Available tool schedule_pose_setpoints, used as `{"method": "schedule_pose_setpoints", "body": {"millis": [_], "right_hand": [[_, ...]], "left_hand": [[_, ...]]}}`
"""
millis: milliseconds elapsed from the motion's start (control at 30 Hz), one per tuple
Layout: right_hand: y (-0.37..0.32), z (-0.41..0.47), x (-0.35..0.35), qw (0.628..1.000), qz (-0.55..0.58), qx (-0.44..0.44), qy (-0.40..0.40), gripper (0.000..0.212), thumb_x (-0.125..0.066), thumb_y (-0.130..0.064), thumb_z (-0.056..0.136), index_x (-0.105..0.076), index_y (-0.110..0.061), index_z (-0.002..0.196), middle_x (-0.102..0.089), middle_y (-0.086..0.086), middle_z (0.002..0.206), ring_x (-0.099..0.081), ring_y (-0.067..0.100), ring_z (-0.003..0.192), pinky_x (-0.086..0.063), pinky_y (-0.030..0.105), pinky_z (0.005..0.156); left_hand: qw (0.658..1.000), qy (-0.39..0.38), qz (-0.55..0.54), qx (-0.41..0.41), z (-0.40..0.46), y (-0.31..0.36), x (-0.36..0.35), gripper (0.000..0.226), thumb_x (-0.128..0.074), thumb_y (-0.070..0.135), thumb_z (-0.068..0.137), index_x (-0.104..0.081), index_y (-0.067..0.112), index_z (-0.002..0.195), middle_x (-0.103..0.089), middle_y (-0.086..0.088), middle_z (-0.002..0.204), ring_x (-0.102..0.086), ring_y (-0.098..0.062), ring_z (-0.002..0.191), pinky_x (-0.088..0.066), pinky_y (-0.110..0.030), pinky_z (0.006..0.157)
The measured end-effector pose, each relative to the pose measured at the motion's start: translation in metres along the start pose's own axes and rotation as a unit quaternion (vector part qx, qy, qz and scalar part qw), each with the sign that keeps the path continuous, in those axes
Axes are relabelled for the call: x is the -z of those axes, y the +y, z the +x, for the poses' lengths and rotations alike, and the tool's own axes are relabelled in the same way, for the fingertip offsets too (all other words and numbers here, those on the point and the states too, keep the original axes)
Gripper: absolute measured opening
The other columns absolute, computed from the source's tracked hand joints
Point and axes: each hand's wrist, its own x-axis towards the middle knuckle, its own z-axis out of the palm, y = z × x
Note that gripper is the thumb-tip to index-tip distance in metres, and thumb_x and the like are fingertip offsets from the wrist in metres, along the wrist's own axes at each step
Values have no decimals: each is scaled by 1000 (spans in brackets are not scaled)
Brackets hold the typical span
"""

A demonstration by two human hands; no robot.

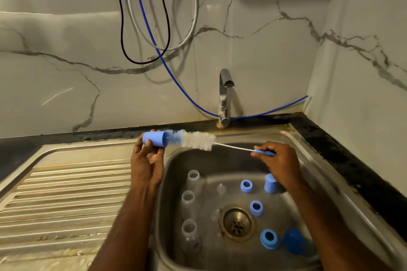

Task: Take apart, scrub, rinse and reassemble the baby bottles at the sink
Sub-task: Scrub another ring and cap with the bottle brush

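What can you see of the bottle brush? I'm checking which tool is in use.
The bottle brush has white bristles, a thin white wire stem and a small blue handle. It lies nearly level above the sink's back edge. The right hand pinches the handle; the bristle tip sits inside a blue cap held by the left hand.

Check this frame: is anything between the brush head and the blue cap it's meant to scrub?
Nothing visible. The bottle brush already has its tip inside the blue cap held by the left hand; the right hand grips the handle.
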Motion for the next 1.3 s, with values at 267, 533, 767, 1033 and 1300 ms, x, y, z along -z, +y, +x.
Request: {"method": "schedule_pose_setpoints", "body": {"millis": [267,533,767,1033,1300], "right_hand": [[-7,-2,0,996,-76,21,-30,5,-78,-28,86,-77,-25,89,-73,-10,82,-68,3,79,-53,22,77],[-18,-1,3,960,-152,-38,-232,51,-49,-50,101,-62,-21,61,-56,-6,51,-55,10,54,-50,34,69],[-1,-2,-3,986,-16,-9,-168,11,-79,-23,85,-72,-27,79,-69,-3,71,-64,10,68,-56,38,72],[-27,-9,-3,909,27,-172,-378,50,-49,-47,102,-71,-8,79,-42,-2,51,-36,7,43,-30,22,44],[-21,-15,-16,943,2,-103,-316,21,-71,-35,91,-60,-20,83,-61,-1,60,-57,14,57,-51,32,61]], "left_hand": [[999,-9,52,-6,2,-6,0,43,-57,5,98,-51,9,140,-59,-20,136,-65,-34,118,-58,-45,94],[989,-41,127,-69,6,6,7,25,-53,0,99,-61,17,114,-62,-11,125,-66,-23,111,-61,-32,88],[995,-20,77,-55,12,3,8,24,-51,1,101,-61,17,115,-57,-18,138,-66,-25,111,-59,-35,91],[993,-89,-69,28,14,13,17,47,-45,18,106,-42,6,151,-61,-14,134,-63,-25,122,-53,-38,103],[965,2,212,-155,12,17,9,25,-68,2,91,-63,19,109,-62,-14,127,-66,-28,117,-60,-38,92]]}}
